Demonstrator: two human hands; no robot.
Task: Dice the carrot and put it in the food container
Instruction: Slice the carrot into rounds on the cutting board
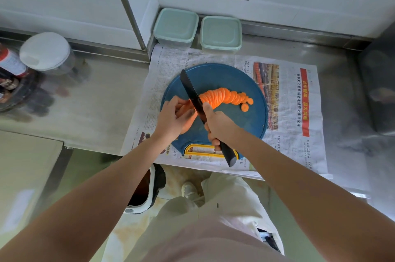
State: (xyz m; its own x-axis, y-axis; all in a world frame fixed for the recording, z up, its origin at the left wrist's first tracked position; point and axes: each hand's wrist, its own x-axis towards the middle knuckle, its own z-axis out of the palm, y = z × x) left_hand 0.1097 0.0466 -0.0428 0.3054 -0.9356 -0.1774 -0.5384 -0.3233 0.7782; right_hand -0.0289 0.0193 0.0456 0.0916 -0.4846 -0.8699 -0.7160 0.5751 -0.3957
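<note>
1. Carrot [220, 97] lies on blue round cutting board [248, 78], mostly cut into thin rounds. The uncut end is tucked under left hand [173, 117].
2. Left hand: fingers curled over the uncut end, pinning it to the board, fingertips right up against the blade.
3. Right hand [221, 126]: wrapped tight round the dark handle of knife [191, 91], w/ one fingertip fwd on the blade's side.
4. Knife blade runs btw the two hands, tip pointing away & left, past the left fingertips. The edge sits where the uncut end meets the rounds; can't tell how deep it is.
5. Rounds lean on each other in a curved row, trailing off to the right beyond the right hand's knuckles. Two loose rounds [244, 108] lie flat at the row's far end.
6. Board's yellow-rimmed handle slot [201, 150] is just under the right wrist. The board rests on a newspaper [292, 144] spread over steel counter [96, 101].
7. Two food containers [176, 26] [221, 33], pale green w/ lids on, stand side by side well beyond both hands, at the wall, apart from the board.
8. Far out left of the left hand: jar w/ white lid [46, 52], a bottle beside it.
</note>
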